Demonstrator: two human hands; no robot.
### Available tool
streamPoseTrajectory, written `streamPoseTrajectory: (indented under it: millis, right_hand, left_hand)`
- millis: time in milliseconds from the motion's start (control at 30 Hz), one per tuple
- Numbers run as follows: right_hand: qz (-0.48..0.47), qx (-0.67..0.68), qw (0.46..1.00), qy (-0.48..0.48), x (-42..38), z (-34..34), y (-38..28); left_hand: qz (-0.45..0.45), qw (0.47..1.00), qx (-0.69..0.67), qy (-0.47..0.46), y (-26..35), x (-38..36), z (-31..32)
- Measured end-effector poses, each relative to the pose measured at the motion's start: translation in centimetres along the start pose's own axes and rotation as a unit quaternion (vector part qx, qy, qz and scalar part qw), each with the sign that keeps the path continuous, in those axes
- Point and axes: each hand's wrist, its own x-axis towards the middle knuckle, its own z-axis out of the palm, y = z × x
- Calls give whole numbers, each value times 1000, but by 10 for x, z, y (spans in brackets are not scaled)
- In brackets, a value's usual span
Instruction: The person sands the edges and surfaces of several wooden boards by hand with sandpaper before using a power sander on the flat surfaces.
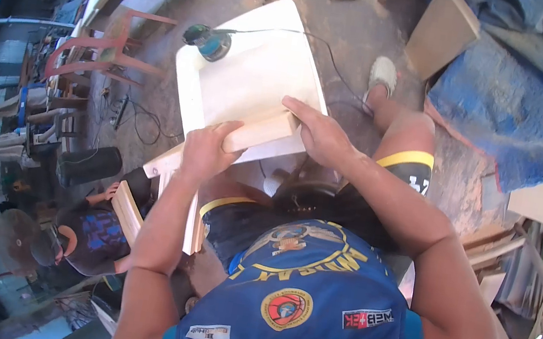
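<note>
Two ends of the wood block point(262, 132) sit in closed grips, my left hand point(206, 151) and right hand point(325, 137) probably sharing it for steadiness, over the white work surface's point(256, 85) near side; the sander point(214, 45) rests far left, seemingly out of the way.

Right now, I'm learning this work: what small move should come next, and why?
Perhaps free the right hand for the teal power tool, leaving the left hand on the wooden piece: both hands hold the wood, while the tool lies unheld.
</note>
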Motion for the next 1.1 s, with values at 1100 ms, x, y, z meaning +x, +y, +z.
streamPoseTrajectory:
  millis: [1100]
  right_hand:
    - [-192, -409, 869, -199, 142, -11, -212]
  left_hand:
    - [68, 835, -430, 336, -90, -18, -66]
